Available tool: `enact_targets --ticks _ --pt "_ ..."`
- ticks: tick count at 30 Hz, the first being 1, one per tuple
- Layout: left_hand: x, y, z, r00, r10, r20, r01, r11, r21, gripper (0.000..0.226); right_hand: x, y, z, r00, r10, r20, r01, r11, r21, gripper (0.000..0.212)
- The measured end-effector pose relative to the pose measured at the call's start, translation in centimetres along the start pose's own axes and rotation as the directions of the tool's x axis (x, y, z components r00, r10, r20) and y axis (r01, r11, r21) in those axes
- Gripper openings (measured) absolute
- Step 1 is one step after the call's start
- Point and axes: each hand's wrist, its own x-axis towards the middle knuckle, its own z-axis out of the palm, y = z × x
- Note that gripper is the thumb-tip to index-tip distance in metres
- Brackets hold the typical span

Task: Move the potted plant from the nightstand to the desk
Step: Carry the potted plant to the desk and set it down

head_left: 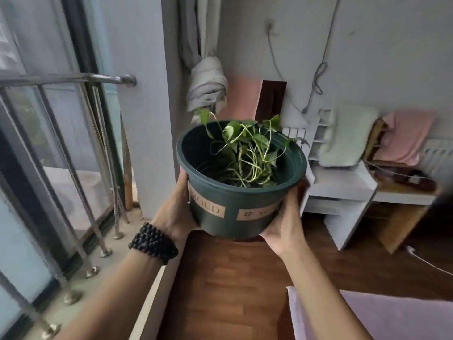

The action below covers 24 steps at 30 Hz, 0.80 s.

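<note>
While both arms reach forward, the potted plant [241, 180] is held up in the air above the wooden floor [232, 278], resting on no furniture. It is a dark green round pot with tan label strips around its wall; inside sits a sparse trailing plant — thin pale stems tangled low in the pot, a few green leaves rising past the rim on the far side. The left hand [175, 212] is curled against the pot's left wall, fingers wrapped behind it, and a black beaded bracelet [154, 242] circles that wrist. The right hand [284, 224] cups the pot's lower right side, palm pressed to the wall and fingers under the base. To the pot's right, beyond it, stands a white bench [343, 190] with a pale green pillow [348, 138] on it. To the pot's left runs a metal window railing [73, 79]; behind the pot hangs a knotted grey curtain [207, 87].
</note>
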Motion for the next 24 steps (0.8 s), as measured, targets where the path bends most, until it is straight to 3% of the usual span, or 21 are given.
enact_targets --ticks 3,10,24 --pt "5.5 -0.5 0.6 0.997 -0.045 0.068 0.043 0.999 0.025 0.067 3.1 -1.3 -1.4 0.999 -0.011 -0.043 0.012 1.0 0.01 0.075" --pt "19.7 -1.3 3.2 0.984 -0.094 0.151 0.089 0.995 0.041 0.071 15.6 -5.0 -6.1 0.995 -0.009 -0.104 0.013 0.999 0.038 0.068" --pt "47.1 -0.3 7.6 0.98 -0.152 0.126 0.149 0.988 0.035 0.075 41.8 -12.2 -12.5 0.989 0.023 -0.143 -0.02 1.0 0.024 0.074"
